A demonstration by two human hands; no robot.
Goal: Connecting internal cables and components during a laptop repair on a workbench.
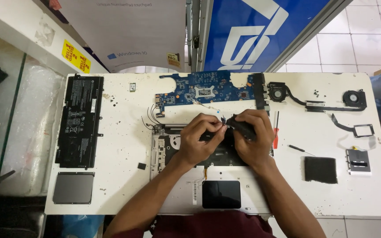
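Left hand (197,139) pinches a thin cable end (222,123) between closed fingers. The right hand (252,136) has its fingers wrapped around a small black part (240,125). Both hover over the opened laptop shell (168,152) on the white worktop (124,145). Blue circuit board (208,90) lies just behind; red screwdriver (276,130) to the right; black battery (79,119) far left.

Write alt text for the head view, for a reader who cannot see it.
Two bare hands, left hand and right hand, pinch a small black part over an opened laptop base on a white table. Around it lie a blue circuit board, flat black battery, two fans and a red screwdriver.
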